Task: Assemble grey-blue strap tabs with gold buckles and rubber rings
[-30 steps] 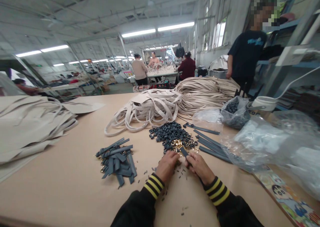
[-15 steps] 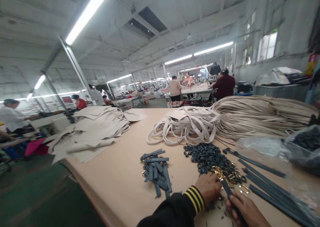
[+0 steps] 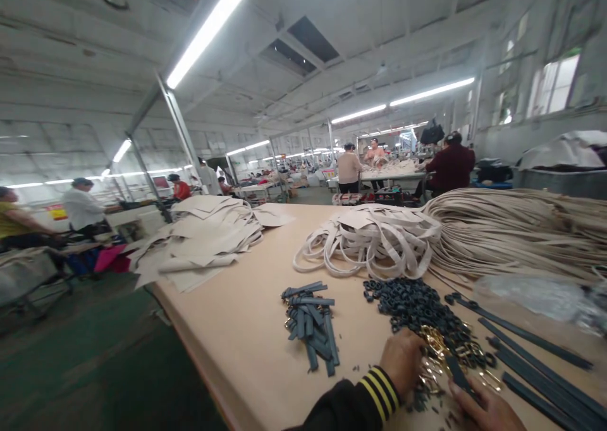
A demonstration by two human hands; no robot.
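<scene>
My right hand [image 3: 486, 406] is closed on a dark grey strap [image 3: 459, 375], thumb on top, at the bottom right. The strap's far end points up toward a small pile of gold metal clasps [image 3: 434, 339]. At the left edge of that pile is my left hand [image 3: 402, 363], in a black sleeve with yellow stripes. Its fingers are curled together, and their tips are hidden behind the hand. Just beyond lies a heap of small dark loops [image 3: 412, 301]. To the left, dark strap pieces with gold clasps [image 3: 310, 327] are stacked loosely.
Long dark straps [image 3: 545, 380] lie at the right beside clear plastic [image 3: 535, 295]. Farther back are looped pale straps [image 3: 370, 238], a thick bundle of beige cords [image 3: 516, 222] and pale cut sheets [image 3: 203, 235]. The table's left edge [image 3: 190, 349] borders a green floor. Several people work beyond.
The view has swung left, so the scene sits farther right. My left hand's fingers have moved apart from the strap's end, along the gold clasps. My right hand still grips the strap.
</scene>
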